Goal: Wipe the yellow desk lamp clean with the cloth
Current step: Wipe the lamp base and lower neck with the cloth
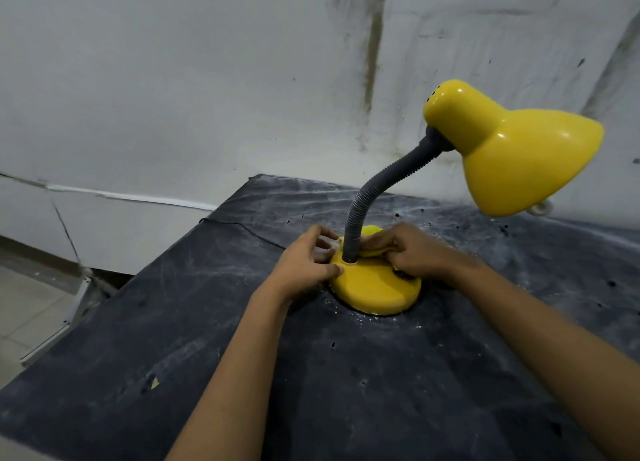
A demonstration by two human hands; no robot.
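Observation:
The yellow desk lamp stands on a dark table, its round base (375, 289) in the middle, a grey flexible neck (377, 197) rising from it and the yellow shade (512, 152) leaning to the upper right. My right hand (412, 251) presses a yellow cloth (372, 252) onto the base, right beside the foot of the neck. The cloth is mostly hidden under the fingers. My left hand (308, 261) rests on the base's left rim, thumb on the edge and fingers curled over the top.
The dark table cover (242, 356) is dusty and scuffed, with small holes. A thin black cord (242, 226) runs along its far left part. A stained white wall (207, 96) stands close behind. The table's left edge drops to a tiled floor (20, 318).

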